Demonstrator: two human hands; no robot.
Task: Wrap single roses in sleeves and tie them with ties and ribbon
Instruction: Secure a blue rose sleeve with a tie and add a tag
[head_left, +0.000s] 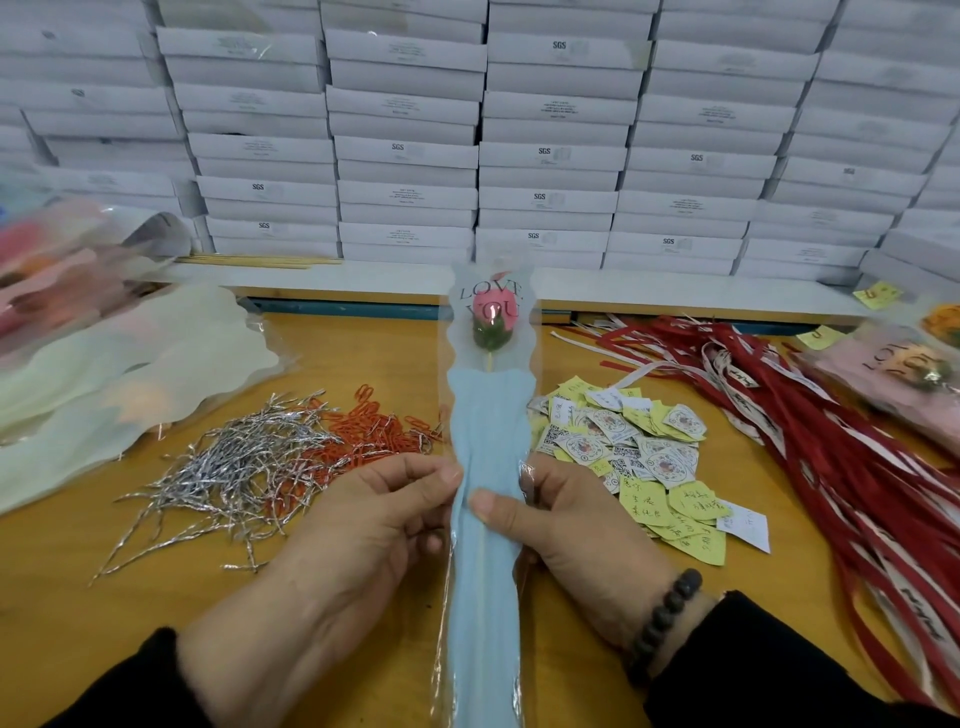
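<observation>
both hands (384, 512) pinch the "love you" sleeve (488, 415).

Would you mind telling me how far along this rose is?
Done: the pink rose already sits inside the blue sleeve. In hand: the left hand and right hand pinch the sleeve around the stem. Left: no tie or ribbon on it yet; silver ties and red ribbons lie on the table.
</observation>
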